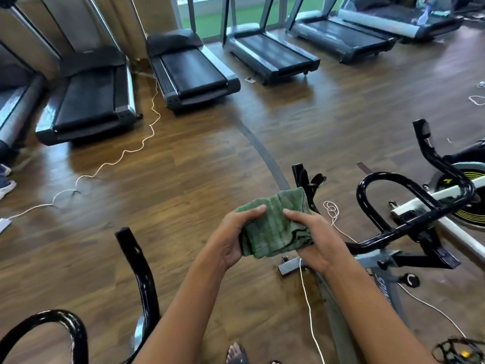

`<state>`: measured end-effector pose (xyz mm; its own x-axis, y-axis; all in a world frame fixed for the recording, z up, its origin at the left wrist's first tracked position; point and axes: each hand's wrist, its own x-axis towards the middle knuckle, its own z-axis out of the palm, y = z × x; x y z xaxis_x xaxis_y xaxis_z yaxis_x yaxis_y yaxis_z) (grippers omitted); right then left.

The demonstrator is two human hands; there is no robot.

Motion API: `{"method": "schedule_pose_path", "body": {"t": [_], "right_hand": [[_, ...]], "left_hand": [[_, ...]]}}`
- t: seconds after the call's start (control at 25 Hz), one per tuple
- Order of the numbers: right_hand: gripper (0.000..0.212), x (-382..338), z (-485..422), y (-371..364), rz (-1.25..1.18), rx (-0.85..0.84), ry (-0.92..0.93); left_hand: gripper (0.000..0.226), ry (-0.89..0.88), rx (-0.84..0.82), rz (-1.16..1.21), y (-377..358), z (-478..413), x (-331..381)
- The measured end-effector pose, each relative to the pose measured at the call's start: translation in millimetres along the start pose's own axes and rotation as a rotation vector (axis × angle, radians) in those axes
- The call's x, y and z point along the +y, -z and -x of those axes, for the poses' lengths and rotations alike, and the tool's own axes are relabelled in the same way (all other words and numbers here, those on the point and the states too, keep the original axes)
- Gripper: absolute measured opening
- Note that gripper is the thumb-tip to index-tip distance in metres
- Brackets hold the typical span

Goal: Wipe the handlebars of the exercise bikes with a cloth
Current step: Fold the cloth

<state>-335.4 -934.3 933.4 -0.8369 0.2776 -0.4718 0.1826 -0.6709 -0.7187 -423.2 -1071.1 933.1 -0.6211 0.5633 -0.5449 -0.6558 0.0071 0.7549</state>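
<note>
A folded green cloth (pixel 273 227) is held in front of me with both hands. My left hand (pixel 231 237) grips its left edge, thumb on top. My right hand (pixel 317 240) grips its right side, thumb on top as well. The cloth hangs in the air between two exercise bikes and touches neither. Black glossy handlebars (pixel 409 203) of the right bike loop just right of my right hand. Black handlebars (pixel 139 269) of another bike rise at the lower left, apart from my left hand.
Several treadmills (pixel 194 72) line the far side by the windows. White cables (pixel 126 151) trail across the wooden floor, one running under my right arm. The right bike's grey frame (pixel 383 279) and yellow flywheel (pixel 469 206) stand at right. Someone's shoes (pixel 6 183) show at the left edge.
</note>
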Motion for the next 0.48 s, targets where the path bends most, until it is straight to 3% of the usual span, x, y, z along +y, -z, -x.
{"method": "schedule_pose_path", "body": {"t": [0.12,0.24,0.32,0.48], "right_hand": [[0.026,-10.7,-28.3,-17.0,0.012,0.025,-0.061],[0.027,-17.2,-57.5,-45.7,0.094,-0.05,-0.079],[0.033,-13.9,-77.0,-76.3,0.157,-0.136,-0.074],[0.039,-2.9,-106.1,-140.0,0.208,-0.215,-0.074]], "left_hand": [[0.057,0.074,0.014,-0.118,27.8,-14.3,9.7],[0.067,-0.111,0.118,-0.022,59.0,-28.4,29.3],[0.054,-0.23,0.181,0.031,82.1,-30.1,52.8],[0.014,-0.423,0.334,-0.076,127.5,-14.0,87.8]]}}
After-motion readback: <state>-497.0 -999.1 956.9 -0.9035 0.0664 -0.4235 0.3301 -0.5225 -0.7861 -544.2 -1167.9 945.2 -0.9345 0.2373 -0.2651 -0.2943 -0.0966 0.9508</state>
